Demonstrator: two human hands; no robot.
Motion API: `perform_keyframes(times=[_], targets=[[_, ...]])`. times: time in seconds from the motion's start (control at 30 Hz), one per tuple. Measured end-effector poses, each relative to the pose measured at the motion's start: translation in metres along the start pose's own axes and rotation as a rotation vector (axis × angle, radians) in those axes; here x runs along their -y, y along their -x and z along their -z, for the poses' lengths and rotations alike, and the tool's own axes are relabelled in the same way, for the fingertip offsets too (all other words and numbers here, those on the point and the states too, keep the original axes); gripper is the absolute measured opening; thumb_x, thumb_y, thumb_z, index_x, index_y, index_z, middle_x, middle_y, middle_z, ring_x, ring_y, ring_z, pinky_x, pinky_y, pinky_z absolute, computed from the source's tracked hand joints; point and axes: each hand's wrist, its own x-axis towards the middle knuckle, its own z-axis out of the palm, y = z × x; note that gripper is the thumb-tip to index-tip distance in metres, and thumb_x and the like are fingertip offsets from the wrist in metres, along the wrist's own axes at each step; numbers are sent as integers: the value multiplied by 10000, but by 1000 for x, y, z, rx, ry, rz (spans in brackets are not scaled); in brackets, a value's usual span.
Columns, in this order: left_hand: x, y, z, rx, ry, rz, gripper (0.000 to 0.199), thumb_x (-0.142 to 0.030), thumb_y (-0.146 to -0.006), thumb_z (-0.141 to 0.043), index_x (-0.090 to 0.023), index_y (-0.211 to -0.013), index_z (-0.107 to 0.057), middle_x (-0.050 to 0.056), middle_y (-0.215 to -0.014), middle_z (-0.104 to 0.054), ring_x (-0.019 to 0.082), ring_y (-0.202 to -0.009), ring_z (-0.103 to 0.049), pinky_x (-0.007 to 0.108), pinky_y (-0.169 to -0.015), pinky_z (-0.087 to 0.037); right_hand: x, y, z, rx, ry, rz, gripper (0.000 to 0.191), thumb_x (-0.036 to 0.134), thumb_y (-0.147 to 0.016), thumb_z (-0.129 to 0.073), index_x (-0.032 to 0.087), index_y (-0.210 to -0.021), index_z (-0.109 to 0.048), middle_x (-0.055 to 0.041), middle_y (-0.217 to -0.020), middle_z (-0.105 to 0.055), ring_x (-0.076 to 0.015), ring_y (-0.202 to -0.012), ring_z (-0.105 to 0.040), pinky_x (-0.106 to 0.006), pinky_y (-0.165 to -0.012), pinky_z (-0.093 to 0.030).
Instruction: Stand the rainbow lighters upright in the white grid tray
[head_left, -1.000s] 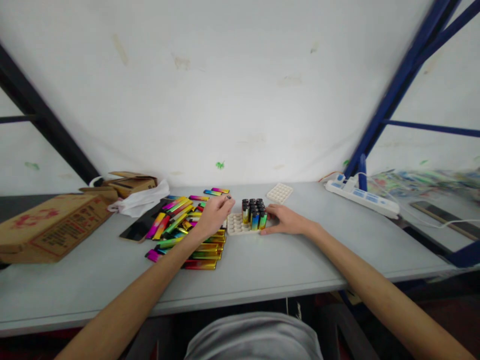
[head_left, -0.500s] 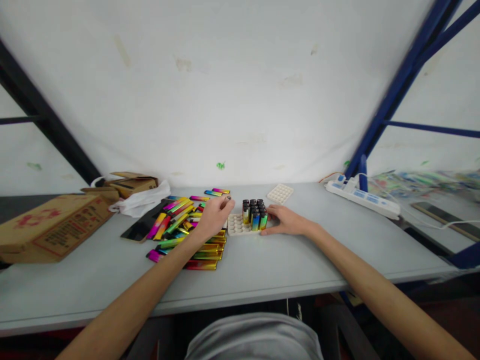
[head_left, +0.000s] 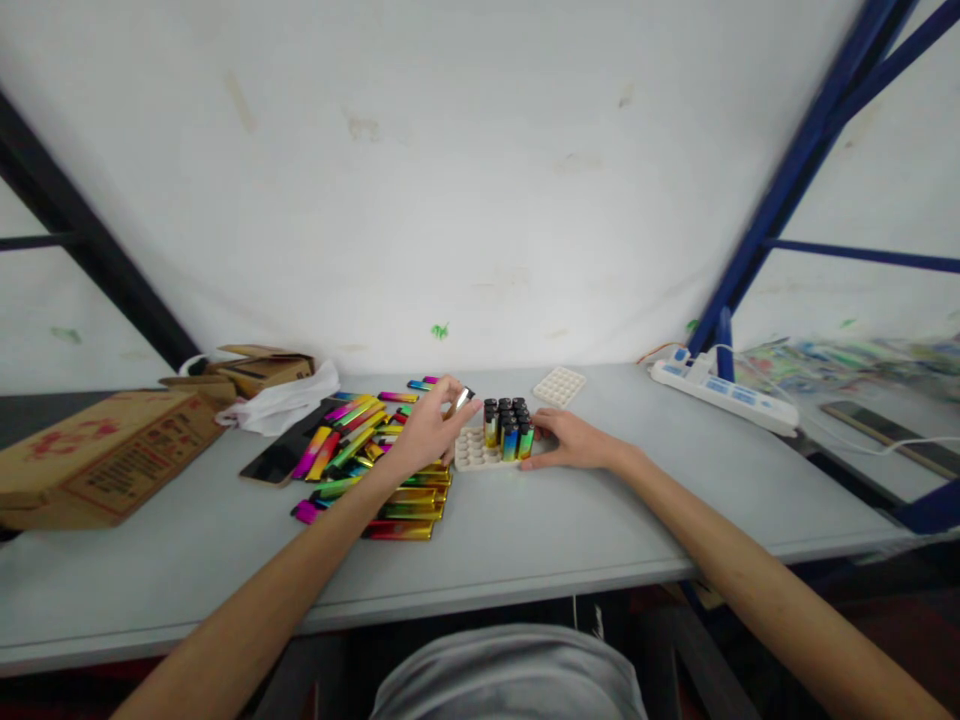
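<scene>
My left hand (head_left: 433, 428) is closed around a lighter (head_left: 463, 399), its dark top pointing up and right, just left of the standing lighters. Much of that lighter is hidden by my fingers. Several lighters (head_left: 510, 440) with black tops stand upright in a pale tray (head_left: 471, 457) with round holes; the tray's left part has open holes. My right hand (head_left: 571, 440) grips the tray's right end, thumb at the front corner and fingers behind, against the lighters. Under and left of my left forearm lies a pile of shiny multicoloured lighters (head_left: 405, 510).
A second holed tray (head_left: 559, 386) lies near the wall. At left are a cardboard box (head_left: 112, 450), a white plastic bag (head_left: 292, 400) and a black flat object (head_left: 277, 455). A white power strip (head_left: 724, 398) with cables lies at right, by a blue metal frame (head_left: 787, 190).
My left hand has turned and opened its grip a little, so the lighter in it now shows, tilted beside the standing ones. My right hand stays at the tray.
</scene>
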Motion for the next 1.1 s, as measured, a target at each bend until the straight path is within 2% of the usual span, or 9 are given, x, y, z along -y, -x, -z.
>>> perform_keyframes(times=[0.07,0.17,0.27,0.37,0.47,0.6,0.83,1.0,1.1], targets=[[-1,1,0,37,79,-9,348,-538,-896,-629,-231,-945,-472,-77,-720,-501,72,-407,-451,222,-420,-419,0,0,0,2,3,1,596,633,-792,-771,144,-1117,-672,-52,-892,-628,-203,-786,-559,-298,-706,-423],[-4,0,2,105,28,-90,336,-524,-936,-580,-195,-877,-551,-24,-709,-570,149,-635,-623,279,-627,-537,3,0,2,8,-12,-9,603,620,-801,-771,145,-1159,-668,-52,-891,-639,-201,-779,-564,-298,-708,-427],[-5,-2,4,131,-171,-206,368,-491,-979,-521,-172,-903,-688,66,-905,-690,217,-926,-655,321,-818,-532,5,0,3,7,-18,-25,592,607,-801,-777,142,-1151,-671,-58,-890,-646,-203,-777,-567,-300,-709,-432],[-3,-3,6,162,-256,-281,333,-447,-980,-544,-193,-1024,-756,86,-1048,-724,235,-1032,-641,349,-928,-507,5,0,2,5,-10,-19,579,605,-798,-780,144,-1131,-672,-58,-888,-642,-202,-774,-565,-302,-708,-434],[-1,-1,6,203,-259,-301,318,-415,-951,-612,-213,-1152,-752,90,-1126,-740,234,-1052,-660,352,-950,-518,3,0,1,1,-5,-4,576,606,-805,-773,143,-1131,-666,-59,-904,-636,-203,-785,-564,-305,-714,-436],[-1,2,4,190,-258,-300,323,-414,-926,-647,-228,-1170,-749,89,-1157,-743,231,-1041,-682,339,-896,-569,2,0,1,0,1,-8,572,613,-802,-772,147,-1118,-669,-54,-905,-628,-200,-783,-558,-303,-709,-432],[-2,5,-3,136,-270,-320,254,-369,-877,-712,-222,-1075,-772,77,-1007,-750,207,-905,-686,302,-789,-597,1,0,1,-1,-6,2,591,634,-798,-765,155,-1128,-661,-50,-900,-614,-204,-789,-559,-302,-711,-430],[-2,5,-5,175,-271,-296,287,-351,-864,-721,-223,-1119,-754,57,-988,-756,189,-848,-691,296,-802,-582,-2,0,-1,-9,19,7,580,647,-788,-767,152,-1074,-668,-51,-888,-615,-206,-776,-553,-304,-705,-425],[-1,5,-7,169,-296,-267,423,-349,-840,-742,-239,-1244,-683,22,-908,-744,178,-799,-691,302,-816,-568,-2,0,-1,-9,14,5,582,650,-785,-767,152,-1070,-668,-50,-883,-622,-207,-775,-556,-302,-701,-423]])
